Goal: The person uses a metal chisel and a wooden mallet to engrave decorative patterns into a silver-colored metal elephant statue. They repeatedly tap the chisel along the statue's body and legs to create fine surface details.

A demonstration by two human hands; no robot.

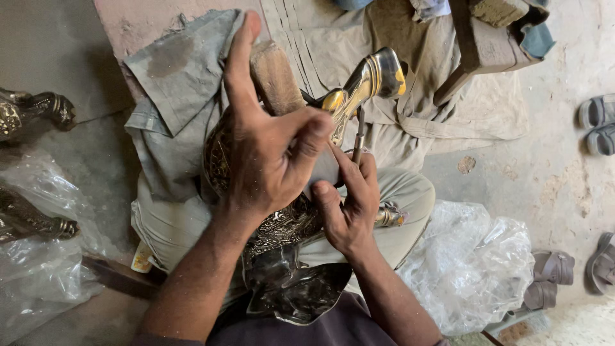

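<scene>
Dusty concrete floor (pixel 551 173) surrounds the lap where an ornate brass horse figurine (pixel 368 80) rests, its body seemingly already engraved, while the right hand (pixel 349 205) pinches a thin engraving tool (pixel 359 134) and the left hand (pixel 269 147) hovers, fingers loosely spread.

Count, head view: hands, two, left hand (pixel 269 160) and right hand (pixel 349 205); engraved metal figure (pixel 288 224) on the lap, one; thin metal tool (pixel 359 136), one; similar dark figures (pixel 32 112) at left edge, two; wooden block (pixel 277 78), one; clear plastic bags (pixel 471 269), two; grey sandals (pixel 599 122), four in view; grey cloth (pixel 176 83), one.
</scene>
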